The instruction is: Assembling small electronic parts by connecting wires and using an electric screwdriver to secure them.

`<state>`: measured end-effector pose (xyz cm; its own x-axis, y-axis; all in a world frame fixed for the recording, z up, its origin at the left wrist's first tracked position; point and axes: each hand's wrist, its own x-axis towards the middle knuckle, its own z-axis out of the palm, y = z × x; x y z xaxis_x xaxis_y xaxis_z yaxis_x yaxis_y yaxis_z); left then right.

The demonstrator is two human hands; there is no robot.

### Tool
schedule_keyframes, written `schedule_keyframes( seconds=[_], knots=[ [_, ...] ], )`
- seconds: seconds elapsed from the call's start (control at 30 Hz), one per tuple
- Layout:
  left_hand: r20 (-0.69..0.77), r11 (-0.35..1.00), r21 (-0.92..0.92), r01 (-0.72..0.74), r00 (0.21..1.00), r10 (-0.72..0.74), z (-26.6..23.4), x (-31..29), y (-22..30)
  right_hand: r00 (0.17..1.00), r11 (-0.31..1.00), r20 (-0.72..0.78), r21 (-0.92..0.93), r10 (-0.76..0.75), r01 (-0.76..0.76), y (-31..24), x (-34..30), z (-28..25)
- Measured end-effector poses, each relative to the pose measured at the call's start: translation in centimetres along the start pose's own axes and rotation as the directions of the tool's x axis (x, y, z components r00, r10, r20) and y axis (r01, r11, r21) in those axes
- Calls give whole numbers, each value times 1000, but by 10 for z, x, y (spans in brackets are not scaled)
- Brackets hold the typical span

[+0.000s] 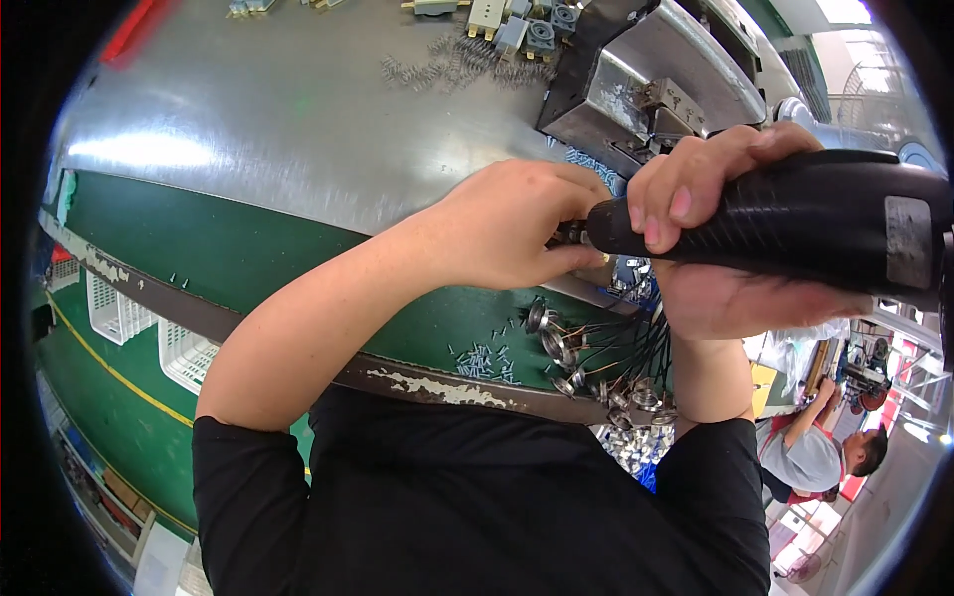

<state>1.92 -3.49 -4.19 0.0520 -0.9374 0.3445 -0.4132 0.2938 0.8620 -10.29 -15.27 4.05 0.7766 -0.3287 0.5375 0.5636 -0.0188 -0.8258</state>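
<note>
My right hand (691,194) is wrapped round the thick black body of a power screwdriver (795,214), held nearly level with its nose to the left. At that nose, my left hand (507,223) is closed, thumb and fingers bent inward. A small dark part (569,233) shows between them, mostly hidden, so I cannot make out what it is. Small screws (593,164) lie just beyond the left fingers. Below the screwdriver are round metal parts (558,346) with black wires (636,348), on the near right of the green mat.
An angled metal chute (606,89) stands at the back right, beside loose springs (447,68) and grey blocks (512,35). More screws (485,363) lie on the green mat (248,223). White baskets (184,356) stand below the bench edge. Another person (810,457) works at the far right.
</note>
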Motion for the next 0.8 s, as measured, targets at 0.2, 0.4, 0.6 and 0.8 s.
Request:
schedule_keyframes(
  seconds=[0.2, 0.4, 0.6, 0.8],
  knots=[
    [45, 999, 31, 14, 999, -15, -4, 0, -1, 996, 998, -59, 5, 66, -66, -16, 7, 3],
    [-70, 990, 87, -114, 990, 121, 0, 3, 5, 971, 978, -217, -161, 95, -132, -36, 23, -24],
    [-97, 973, 89, -213, 970, 221, 4, 3, 5, 795, 943, -606, 281, 29, 180, -54, 29, -6],
    [-44, 900, 163, -404, 909, 415, 9, -2, 8, 920, 779, -316, -627, -231, -20, -42, -11, -42]
  ],
)
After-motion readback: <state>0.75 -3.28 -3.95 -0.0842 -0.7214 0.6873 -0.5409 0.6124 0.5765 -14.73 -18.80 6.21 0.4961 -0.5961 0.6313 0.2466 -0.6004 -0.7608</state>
